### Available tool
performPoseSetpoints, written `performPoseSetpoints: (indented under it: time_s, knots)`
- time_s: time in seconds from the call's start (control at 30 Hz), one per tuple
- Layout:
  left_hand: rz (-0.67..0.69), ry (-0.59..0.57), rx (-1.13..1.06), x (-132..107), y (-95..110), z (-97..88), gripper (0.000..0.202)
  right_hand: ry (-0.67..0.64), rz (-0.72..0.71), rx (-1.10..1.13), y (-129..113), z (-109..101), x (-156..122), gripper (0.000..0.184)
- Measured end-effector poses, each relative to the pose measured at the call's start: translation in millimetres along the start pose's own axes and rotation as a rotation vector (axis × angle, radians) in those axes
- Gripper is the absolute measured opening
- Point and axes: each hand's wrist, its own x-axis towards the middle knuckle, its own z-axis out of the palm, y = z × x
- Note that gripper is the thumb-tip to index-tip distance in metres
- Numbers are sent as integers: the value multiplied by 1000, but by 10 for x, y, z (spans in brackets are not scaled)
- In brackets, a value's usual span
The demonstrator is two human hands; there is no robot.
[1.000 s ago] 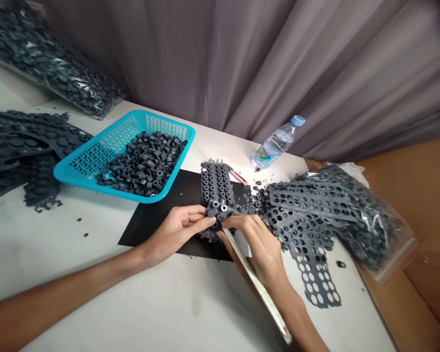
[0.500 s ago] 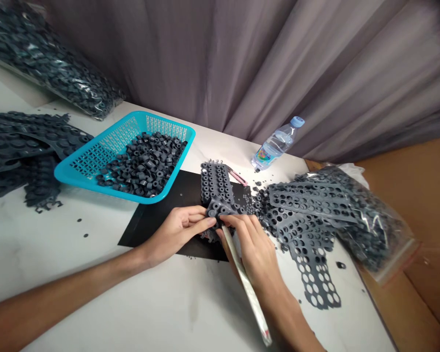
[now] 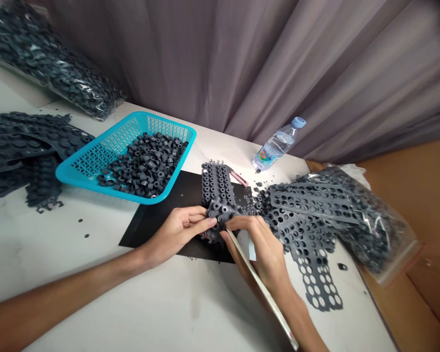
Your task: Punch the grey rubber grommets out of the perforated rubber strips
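My left hand (image 3: 174, 235) pinches the near edge of a dark grey rubber sheet of moulded rings (image 3: 217, 185), thumb on top. The sheet's near part is bent up between my hands, and its far part lies over a black mat (image 3: 161, 220). My right hand (image 3: 266, 247) is closed around a long, thin, pale stick-like tool (image 3: 264, 292). The tool's tip meets the sheet's rings just right of my left thumb; what exactly it touches is hidden by my fingers.
A blue basket (image 3: 95, 188) of small dark rubber rings stands left. Punched rubber sheets (image 3: 315, 200) and a filled plastic bag (image 3: 381, 244) lie right. Behind them are a water bottle (image 3: 276, 144) and a pink cutter (image 3: 238, 177). More sheets (image 3: 11, 146) and another bag (image 3: 55, 63) are left.
My right hand has shifted slightly right, and the tool has swung so its rear end points further right. My left hand keeps its grip on the sheet.
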Motion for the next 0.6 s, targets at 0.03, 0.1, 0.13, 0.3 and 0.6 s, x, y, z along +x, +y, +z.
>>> performPoseSetpoints:
  time_s: [0.03,0.1,0.13,0.3,0.6]
  knots:
    - [4,1,3,1,-4,-3,26,-2,-5,-4,5,0,-1,12]
    - [10,-2,8,2,-10,-6,25,-12,-20,-19,9,4,-2,11]
    - [12,-4,8,2,-11,-6,25,-14,-25,-27,9,6,0,11]
    - [6,-20,-6,1,-1,2,21,-2,-32,-50,5,15,16,11]
    - [0,-15,3,0,17,14,20,-48,-38,-28,22,-3,-3,13]
